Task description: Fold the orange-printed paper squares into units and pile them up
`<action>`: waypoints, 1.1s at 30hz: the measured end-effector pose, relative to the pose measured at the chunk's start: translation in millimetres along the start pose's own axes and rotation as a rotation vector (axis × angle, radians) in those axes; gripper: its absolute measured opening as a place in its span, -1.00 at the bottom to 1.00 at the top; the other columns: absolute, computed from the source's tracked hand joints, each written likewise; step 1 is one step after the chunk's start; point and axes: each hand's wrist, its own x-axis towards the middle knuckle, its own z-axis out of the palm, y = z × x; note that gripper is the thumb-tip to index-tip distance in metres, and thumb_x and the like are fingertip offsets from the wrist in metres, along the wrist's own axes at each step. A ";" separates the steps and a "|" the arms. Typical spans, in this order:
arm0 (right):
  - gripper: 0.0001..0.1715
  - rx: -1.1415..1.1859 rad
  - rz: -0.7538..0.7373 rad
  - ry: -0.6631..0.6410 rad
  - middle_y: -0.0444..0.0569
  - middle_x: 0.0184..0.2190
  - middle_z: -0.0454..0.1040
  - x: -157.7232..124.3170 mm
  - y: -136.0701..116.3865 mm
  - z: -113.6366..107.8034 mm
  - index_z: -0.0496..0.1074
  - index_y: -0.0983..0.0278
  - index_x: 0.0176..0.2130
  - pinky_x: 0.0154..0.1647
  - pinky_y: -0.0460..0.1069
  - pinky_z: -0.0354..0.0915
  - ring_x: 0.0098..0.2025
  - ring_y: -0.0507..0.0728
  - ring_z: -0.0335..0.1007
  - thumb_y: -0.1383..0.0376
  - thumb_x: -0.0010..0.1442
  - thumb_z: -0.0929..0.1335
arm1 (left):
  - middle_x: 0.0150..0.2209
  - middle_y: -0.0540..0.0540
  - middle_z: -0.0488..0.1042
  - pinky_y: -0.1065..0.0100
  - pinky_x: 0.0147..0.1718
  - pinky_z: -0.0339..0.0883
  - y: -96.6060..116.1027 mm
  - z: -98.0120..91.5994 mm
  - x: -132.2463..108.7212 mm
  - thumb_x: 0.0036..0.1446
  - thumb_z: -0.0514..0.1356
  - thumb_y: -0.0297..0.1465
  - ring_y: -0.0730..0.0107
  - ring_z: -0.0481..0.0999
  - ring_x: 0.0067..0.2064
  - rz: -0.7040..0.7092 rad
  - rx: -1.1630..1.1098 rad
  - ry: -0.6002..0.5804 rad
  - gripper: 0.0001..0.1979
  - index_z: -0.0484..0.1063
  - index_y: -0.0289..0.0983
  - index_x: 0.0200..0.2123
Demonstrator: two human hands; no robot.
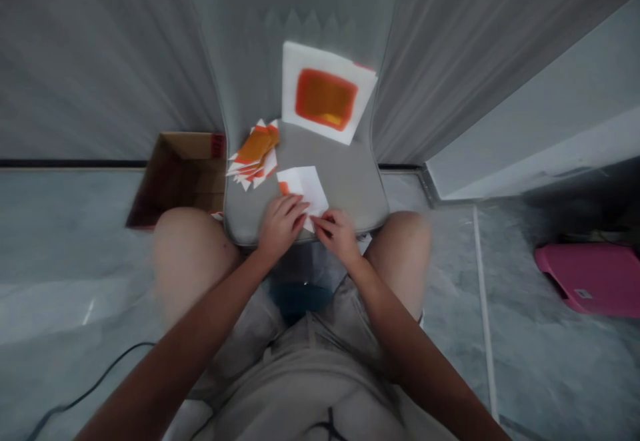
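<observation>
Folded white paper (306,188), orange corner, between left hand (281,226), right hand (339,234)

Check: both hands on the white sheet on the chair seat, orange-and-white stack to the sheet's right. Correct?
No: the head view shows the stack to the left of the white sheet, not its right. The left hand and right hand are on the sheet on the chair seat, as you said.

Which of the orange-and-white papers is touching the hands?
The small folded sheet under the left hand and right hand; the stacked pieces and large square lie apart, untouched.
</observation>
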 end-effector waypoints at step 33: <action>-0.67 0.097 0.559 -0.120 0.14 -0.17 0.66 138.9 30.4 -22.6 0.62 0.28 -0.10 -0.01 0.18 0.48 -0.13 0.29 0.61 0.12 0.23 0.48 | 0.46 -0.10 0.26 -0.24 0.45 -0.05 12.0 -8.4 8.8 0.48 0.02 -0.27 -0.01 0.22 0.48 0.061 0.127 -0.246 -0.50 0.29 -0.09 0.42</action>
